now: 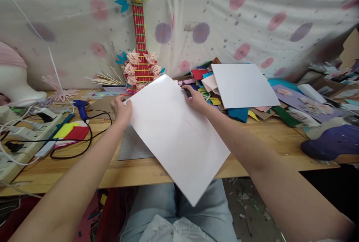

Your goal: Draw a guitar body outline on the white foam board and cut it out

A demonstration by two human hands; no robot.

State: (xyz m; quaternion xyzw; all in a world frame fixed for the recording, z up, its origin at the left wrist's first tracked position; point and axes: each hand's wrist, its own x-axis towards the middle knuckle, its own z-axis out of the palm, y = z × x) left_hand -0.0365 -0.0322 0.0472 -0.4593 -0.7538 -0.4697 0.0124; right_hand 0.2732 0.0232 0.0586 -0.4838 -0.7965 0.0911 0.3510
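Observation:
A large white sheet (pixel 179 130) is held tilted over the table's front edge, one corner hanging above my lap. My left hand (pixel 122 110) grips its left edge, with the fingertips hidden behind it. At the sheet's upper right edge is my right hand (pixel 195 98), closed round a dark marker (pixel 187 92) with a pinkish end; this hand also touches the sheet. Beneath the sheet, part of a grey mat (pixel 134 143) shows on the table. Faint pinkish lines run across the white surface.
A red paper guitar (pixel 140 44) with paper flowers stands at the back. Another white board (pixel 246 85) lies on coloured scraps to the right. At left are a blue glue gun (pixel 81 109), its black cord, and a power strip (pixel 30 141). A purple object (pixel 331 141) sits far right.

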